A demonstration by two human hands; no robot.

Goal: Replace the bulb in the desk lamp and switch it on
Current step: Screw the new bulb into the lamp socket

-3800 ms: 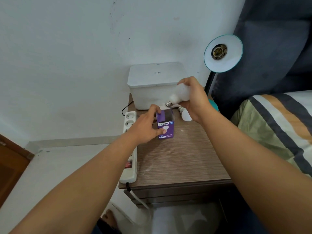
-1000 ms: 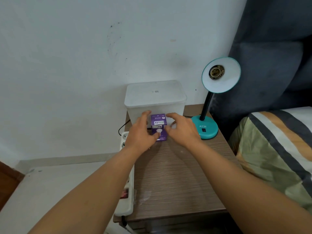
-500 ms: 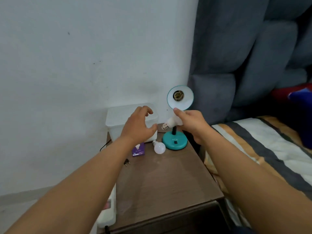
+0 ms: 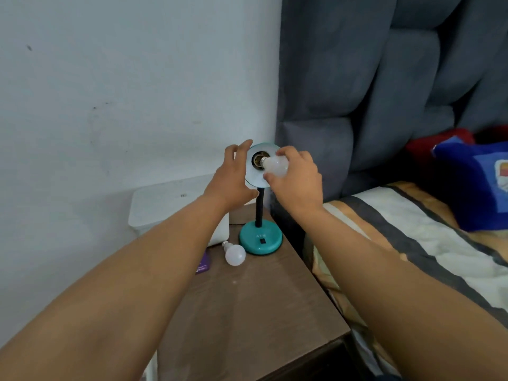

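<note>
- Bedside setup from your head cam: white wall (image 4: 110, 78) on the left, grey padded headboard (image 4: 384, 78) on the right, brown nightstand (image 4: 247, 312) down the middle, and a bed with a striped cover (image 4: 412, 243) beside it.
- Your right hand (image 4: 297, 182) is closed round the globe of a white bulb (image 4: 276, 166), with its metal base pointing at the socket (image 4: 258, 160), right at the mouth. Can't tell if the threads have caught.
- Your left hand (image 4: 233, 177) is spread open, fingers splayed against the left edge of the teal shade (image 4: 254, 180), thumb under the rim. It's cupping the shade rather than gripping anything.
- The lamp stands on the nightstand's back right corner: black neck, round teal base (image 4: 260, 239) with a small dark switch (image 4: 263, 240) on top.
- Another bulb (image 4: 234, 254) lies on its side just left of the base, next to a purple box (image 4: 204, 264) half hidden by your left arm.
- Behind those, a white lidded bin (image 4: 165, 204) sits against the wall.
</note>
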